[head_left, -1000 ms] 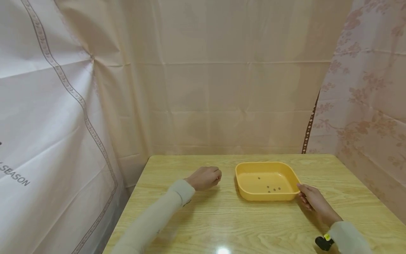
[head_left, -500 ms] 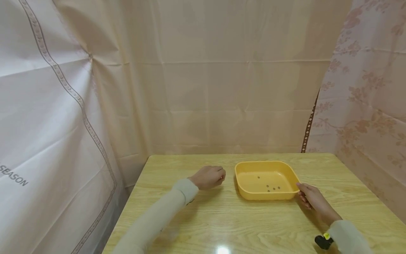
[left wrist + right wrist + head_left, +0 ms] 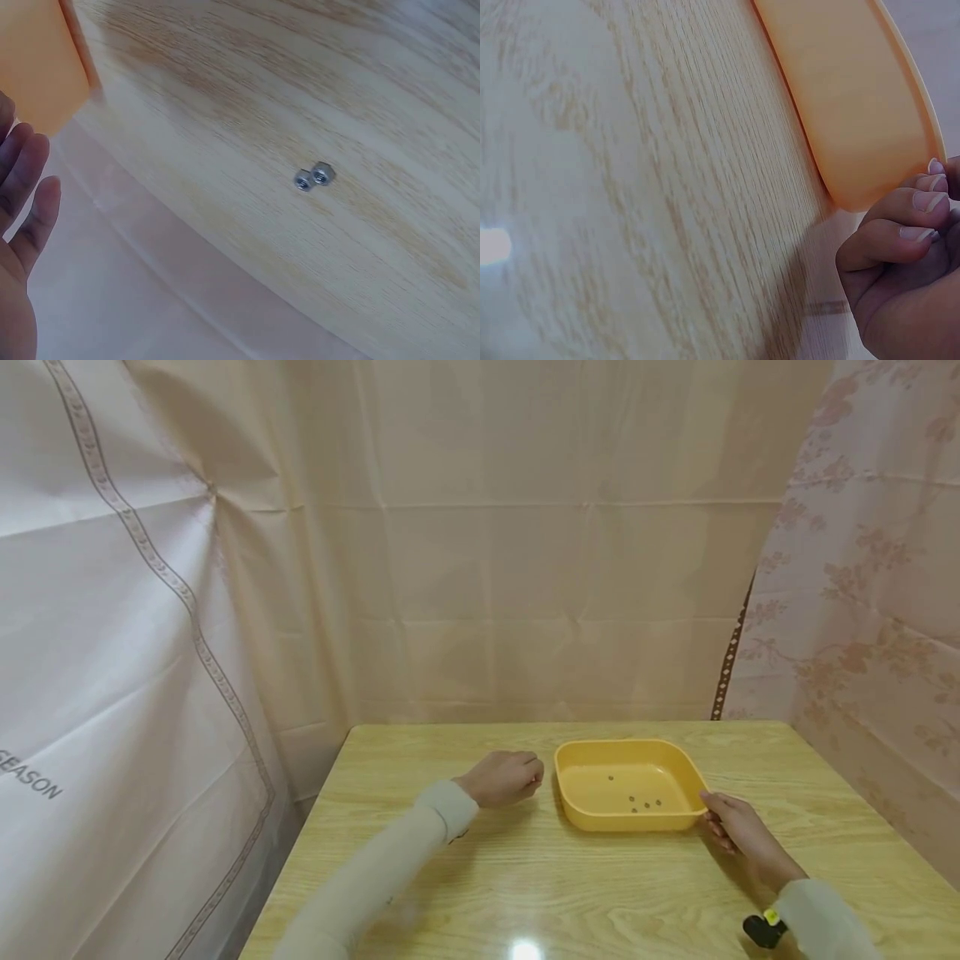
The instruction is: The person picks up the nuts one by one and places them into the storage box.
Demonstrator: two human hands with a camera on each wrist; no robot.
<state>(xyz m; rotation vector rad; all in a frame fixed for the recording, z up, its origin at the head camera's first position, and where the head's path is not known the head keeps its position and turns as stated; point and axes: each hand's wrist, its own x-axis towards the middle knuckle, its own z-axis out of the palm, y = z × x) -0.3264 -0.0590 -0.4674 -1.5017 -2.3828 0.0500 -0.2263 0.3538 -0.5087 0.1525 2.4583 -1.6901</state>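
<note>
Seen from the head, a person's right hand [image 3: 738, 831] steadies the near right corner of a yellow tray [image 3: 573, 810] holding a few small nuts [image 3: 645, 805] on the wooden worktop [image 3: 525, 877], while the left hand [image 3: 504, 777], curled, hovers just left of it. At the left wrist, two loose nuts [image 3: 313, 177] lie on bare wood, the fingers [image 3: 30, 191] relaxed, apparently empty. At the right wrist, fingertips [image 3: 919, 201] press the tray's corner; likely next: a fine pinch on those nuts.

Our head view looks down the table [image 3: 600, 893], wrist views hug its top, all sharing the tray [image 3: 630, 822].
</note>
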